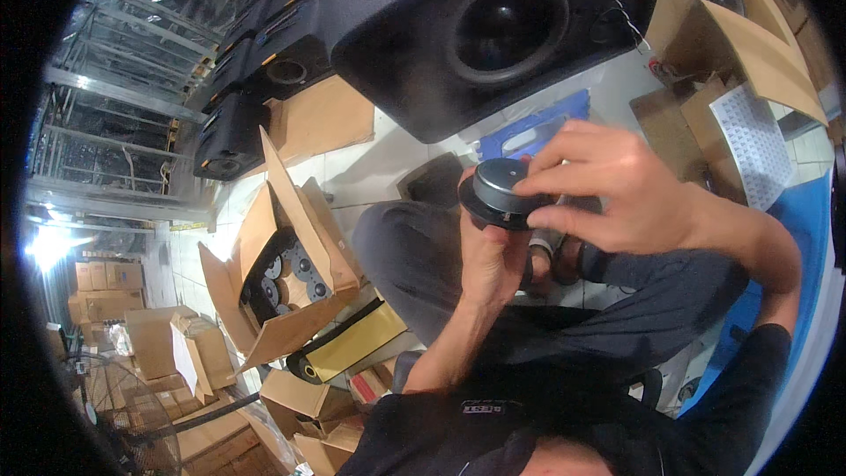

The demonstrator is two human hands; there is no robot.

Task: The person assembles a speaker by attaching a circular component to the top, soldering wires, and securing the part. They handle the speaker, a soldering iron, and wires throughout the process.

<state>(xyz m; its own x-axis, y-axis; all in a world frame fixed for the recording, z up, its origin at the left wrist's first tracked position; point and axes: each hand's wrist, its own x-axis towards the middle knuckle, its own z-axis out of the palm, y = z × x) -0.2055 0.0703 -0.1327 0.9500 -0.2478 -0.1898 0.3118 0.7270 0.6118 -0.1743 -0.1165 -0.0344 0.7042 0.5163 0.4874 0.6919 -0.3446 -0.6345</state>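
Note:
My left hand [490, 256] grips a small round speaker driver [500, 183] from beneath, its fingers curled around the black flange. The driver's silver cylindrical back faces up. My right hand [608, 181] comes in from the right, with thumb and fingers closed against the driver's near right side; whether a small part sits between the fingertips is hidden. Just beyond the hands stands a large black speaker cabinet [397, 44] with a round woofer [509, 25] in its face. From that cabinet hangs a twisted wire [621, 2].
An opened carton [251, 300] at left holds several similar drivers [304, 278]. Behind my hands lies a blue plastic piece [564, 110]. More black cabinets [233, 128] stand far left. A caged fan [123, 414] is at lower left, and a white dotted sheet [749, 145] leans at right.

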